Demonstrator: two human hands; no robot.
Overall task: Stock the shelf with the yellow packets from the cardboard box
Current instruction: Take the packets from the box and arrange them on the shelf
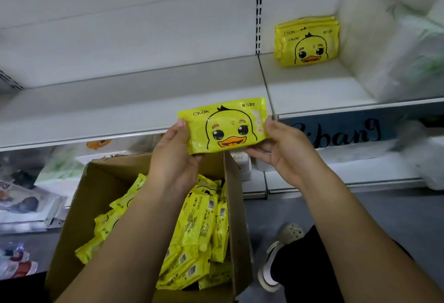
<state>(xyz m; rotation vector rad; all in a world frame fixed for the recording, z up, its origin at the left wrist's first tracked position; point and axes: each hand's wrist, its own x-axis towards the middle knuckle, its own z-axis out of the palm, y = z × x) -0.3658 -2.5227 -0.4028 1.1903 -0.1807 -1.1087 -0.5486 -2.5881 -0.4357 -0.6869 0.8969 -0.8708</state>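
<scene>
**Between both hands: one packet raised, most of the stock in the box**

Between the two hands, a yellow packet is held face-out at the front edge of the shelf. The left hand pinches its left end, thumb on the front. The right hand grips its right end, fingers curled beneath.

Above and to the right of the right hand, well apart from it, a small stack of the same packets stands against the back of the shelf. Below the left hand, the cardboard box holds many loose packets. The job looks barely begun.

The held packet shows a cartoon duck face, "ckak" at its top left and Chinese characters at its top right. The boxed packets show barcodes. Just right of the right hand, a blue strip carries script ending in "bang".
</scene>
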